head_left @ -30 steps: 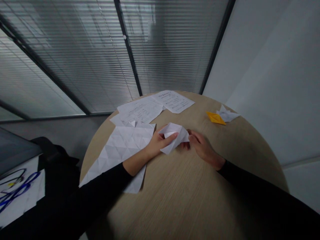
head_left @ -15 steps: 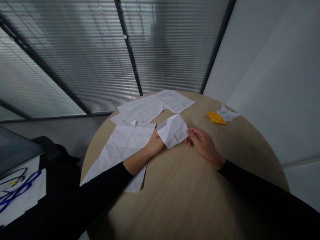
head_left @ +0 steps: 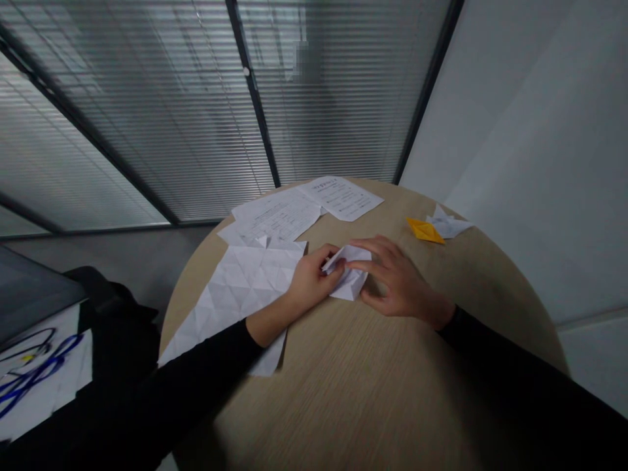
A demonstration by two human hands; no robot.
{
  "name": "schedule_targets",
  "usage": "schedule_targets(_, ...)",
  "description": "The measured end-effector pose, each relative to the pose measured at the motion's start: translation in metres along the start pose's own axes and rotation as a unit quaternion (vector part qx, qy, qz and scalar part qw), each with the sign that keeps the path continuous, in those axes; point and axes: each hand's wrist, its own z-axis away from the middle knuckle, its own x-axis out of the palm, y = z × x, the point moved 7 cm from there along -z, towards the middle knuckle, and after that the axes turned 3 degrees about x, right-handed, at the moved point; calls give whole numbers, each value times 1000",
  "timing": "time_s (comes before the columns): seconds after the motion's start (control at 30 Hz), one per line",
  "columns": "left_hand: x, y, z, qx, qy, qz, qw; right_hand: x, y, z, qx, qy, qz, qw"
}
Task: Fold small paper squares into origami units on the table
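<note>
A small white sheet of folded paper [head_left: 349,286] is between my two hands over the middle of the round wooden table [head_left: 338,379]. My left hand [head_left: 314,276] grips its left side, with the thumb on the face turned to me. Fingers of my right hand [head_left: 395,278] reach over its upper and right edges, closed around it. The paper is bent, its upper flap raised; part of it is hidden behind the fingers. Under and beside my left forearm lies a large creased white sheet [head_left: 235,281] with a pattern of triangular folds.
Printed sheets [head_left: 289,212] overlap at the table's far edge. To the right lie a yellow folded paper piece [head_left: 426,231] and a white folded one [head_left: 449,224]. Blue cord [head_left: 44,369] rests on papers at far left. A blind-covered glass wall [head_left: 333,118] stands behind.
My right hand has moved from the paper's right corner to over its top and right side. My left thumb has come round to the front, and the paper is now bent and lower.
</note>
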Motion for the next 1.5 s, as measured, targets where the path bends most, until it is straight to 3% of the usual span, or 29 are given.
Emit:
schedule_targets(0.07,-2,1,0,3,6,-9,1000,0,4,1,-10,-25,0,1000)
schedule_targets(0.17,-7,-2,-2,-8,34,-18,999,-8,15,2,-2,-13,-4,1000)
schedule_targets(0.33,-8,-7,-4,-47,51,3,998,-19,31,1,62,-11,-12,998)
schedule_targets(0.47,-6,-6,-3,-60,53,20,997,-11,32,1,88,-51,-14,995)
schedule_targets(0.63,-9,2,-2,-23,67,-11,997,5,31,5,120,-119,101,980)
schedule_targets(0.83,-7,7,-1,25,46,-41,998,14,25,8,97,-162,132,973)
schedule_targets(1.1,-12,-10,-2,-55,89,-2,994,-5,19,-2,74,-158,129,976)
schedule_targets(1.23,-13,-17,-6,-61,98,87,989,-10,18,-3,84,-131,73,985)
schedule_targets(1.33,-12,-26,-8,-93,104,203,969,-12,29,0,136,-70,-10,988)
schedule_targets(1.43,-5,-34,-7,-153,88,296,939,-13,46,6,218,18,-97,971)
schedule_targets(1.5,-3,-32,-6,-161,82,301,936,-12,57,12,269,82,-153,947)
